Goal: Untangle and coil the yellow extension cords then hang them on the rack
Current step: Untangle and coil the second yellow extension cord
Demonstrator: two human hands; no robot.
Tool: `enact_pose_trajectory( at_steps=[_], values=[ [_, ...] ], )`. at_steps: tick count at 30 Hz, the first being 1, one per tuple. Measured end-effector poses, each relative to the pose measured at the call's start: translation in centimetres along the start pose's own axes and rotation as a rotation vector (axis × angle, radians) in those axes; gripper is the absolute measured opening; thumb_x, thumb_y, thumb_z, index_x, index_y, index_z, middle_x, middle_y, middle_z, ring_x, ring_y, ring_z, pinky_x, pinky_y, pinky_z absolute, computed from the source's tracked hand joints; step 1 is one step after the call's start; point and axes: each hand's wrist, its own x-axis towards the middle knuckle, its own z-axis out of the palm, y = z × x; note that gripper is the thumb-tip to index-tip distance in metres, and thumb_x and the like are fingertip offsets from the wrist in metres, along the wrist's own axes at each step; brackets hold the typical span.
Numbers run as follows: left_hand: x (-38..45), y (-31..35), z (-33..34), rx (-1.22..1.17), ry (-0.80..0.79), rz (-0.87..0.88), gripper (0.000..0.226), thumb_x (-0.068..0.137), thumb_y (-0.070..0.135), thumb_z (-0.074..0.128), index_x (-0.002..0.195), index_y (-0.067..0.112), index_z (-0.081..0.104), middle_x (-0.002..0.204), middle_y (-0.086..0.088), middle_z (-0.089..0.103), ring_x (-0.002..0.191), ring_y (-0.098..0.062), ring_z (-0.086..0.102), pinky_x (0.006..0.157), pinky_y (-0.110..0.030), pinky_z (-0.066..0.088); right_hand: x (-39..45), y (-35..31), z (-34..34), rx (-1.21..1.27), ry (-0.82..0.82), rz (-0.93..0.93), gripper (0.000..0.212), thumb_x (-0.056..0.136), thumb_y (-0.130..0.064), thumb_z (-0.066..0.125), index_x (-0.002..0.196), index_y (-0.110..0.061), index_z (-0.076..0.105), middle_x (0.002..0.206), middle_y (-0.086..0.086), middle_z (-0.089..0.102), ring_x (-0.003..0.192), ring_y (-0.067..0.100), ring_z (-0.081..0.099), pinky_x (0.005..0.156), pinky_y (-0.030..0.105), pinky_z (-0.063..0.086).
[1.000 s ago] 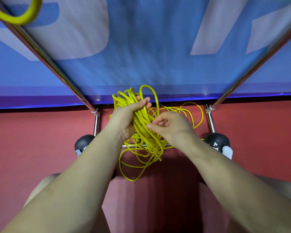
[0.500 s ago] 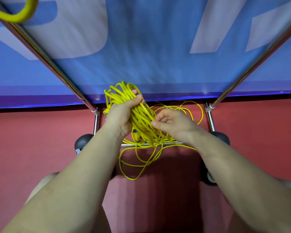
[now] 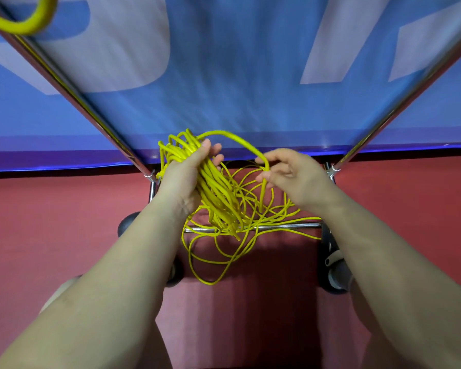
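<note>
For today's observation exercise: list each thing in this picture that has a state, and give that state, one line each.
Left hand: grips the coiled bundle.
Right hand: pinches one strand.
Yellow cord: partly coiled, rest loose and tangled.
Rack rail: loose loops draped over it.

The left hand grips the gathered coil left of centre, and to its right the right hand holds a single strand that arches between the two hands. Below them loose loops hang over the rack's low crossbar down to the floor. The rack's two slanting poles run up either side in front of a banner (another cord hangs at the upper left), with a wheel under the right forearm.
</note>
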Motion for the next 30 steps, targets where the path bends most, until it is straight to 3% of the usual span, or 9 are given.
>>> enact_pose_trajectory(
  at_steps=[4,9,12,16,19,21,24,27,30],
  values=[
    [-0.7,-0.5,0.6,0.112,-0.121,-0.076,0.006,0.092,0.011,0.055,0.092,0.011,0.061,0.073,0.001,0.073,0.064,-0.01,0.069,0.061,-0.022,0.055,0.2,-0.9,0.4,0.175,0.069,-0.004,0.025,0.092,-0.001,0.053,0.111,-0.016,0.056,0.077,0.002,0.064,0.066,0.012,0.061,0.071,0.018,0.051],
    [-1.3,-1.1,1.1,0.233,-0.255,-0.144,0.014,0.085,-0.002,0.059,0.096,0.008,0.06,0.077,-0.005,0.073,0.065,-0.015,0.069,0.071,-0.03,0.056,0.3,-1.8,0.5,0.397,0.123,0.129,0.02,0.094,-0.011,0.052,0.111,-0.02,0.056,0.08,-0.003,0.062,0.054,0.003,0.063,0.062,0.015,0.052],
    [-1.9,-1.7,1.3,0.36,-0.328,-0.134,0.02,0.081,-0.007,0.061,0.094,0.008,0.06,0.07,-0.001,0.071,0.059,-0.014,0.065,0.064,-0.027,0.055,0.4,-2.0,0.1,0.569,0.173,0.217,0.013,0.094,-0.016,0.053,0.105,-0.019,0.058,0.08,-0.006,0.064,0.054,0.005,0.064,0.063,0.017,0.053],
    [-2.1,-2.2,1.4,0.462,-0.388,-0.139,0.025,0.077,-0.013,0.063,0.091,0.008,0.063,0.078,-0.004,0.071,0.067,-0.015,0.067,0.065,-0.028,0.056,0.8,-1.4,-0.5,0.743,0.285,0.324,0.001,0.092,-0.019,0.057,0.091,-0.018,0.057,0.082,-0.001,0.063,0.055,0.007,0.067,0.062,0.02,0.055],
    [-2.0,-2.5,1.4,0.51,-0.393,-0.108,0.023,0.078,-0.014,0.062,0.088,0.007,0.064,0.073,-0.002,0.071,0.067,-0.018,0.064,0.063,-0.028,0.055,0.8,-1.1,-0.6,0.788,0.254,0.316,0.01,0.092,-0.019,0.057,0.101,-0.016,0.055,0.083,-0.001,0.065,0.065,0.011,0.068,0.068,0.023,0.056],
    [-2.0,-2.4,1.4,0.459,-0.36,-0.096,0.021,0.08,-0.013,0.059,0.086,0.006,0.064,0.07,-0.001,0.07,0.064,-0.016,0.065,0.06,-0.026,0.054,0.9,-1.0,-0.5,0.666,0.19,0.281,0.015,0.093,-0.02,0.054,0.107,-0.016,0.054,0.088,0.0,0.065,0.076,0.013,0.067,0.073,0.023,0.054],
    [-1.7,-1.9,1.5,0.353,-0.298,-0.105,0.015,0.084,-0.008,0.057,0.084,0.004,0.065,0.066,-0.003,0.069,0.056,-0.012,0.064,0.058,-0.025,0.055,0.7,-0.4,0.2,0.202,0.063,0.247,0.017,0.094,-0.029,0.051,0.098,-0.015,0.06,0.092,0.006,0.067,0.085,0.02,0.065,0.071,0.016,0.05],
    [-1.2,-1.2,1.4,0.203,-0.236,-0.133,0.012,0.087,-0.004,0.054,0.085,0.002,0.064,0.063,-0.005,0.068,0.053,-0.011,0.064,0.058,-0.025,0.056,0.1,0.4,0.9,-0.127,-0.16,0.189,0.032,0.095,-0.038,0.047,0.088,-0.014,0.067,0.081,0.002,0.065,0.08,0.019,0.06,0.079,0.03,0.047],
    [-0.9,-0.7,1.2,0.123,-0.211,-0.141,0.013,0.089,-0.003,0.052,0.085,0.003,0.064,0.064,-0.006,0.068,0.057,-0.011,0.066,0.058,-0.024,0.057,-0.4,0.4,1.3,-0.247,-0.253,0.17,0.031,0.095,-0.033,0.049,0.093,-0.007,0.064,0.085,0.015,0.061,0.079,0.021,0.052,0.076,0.034,0.042]
  ],
)
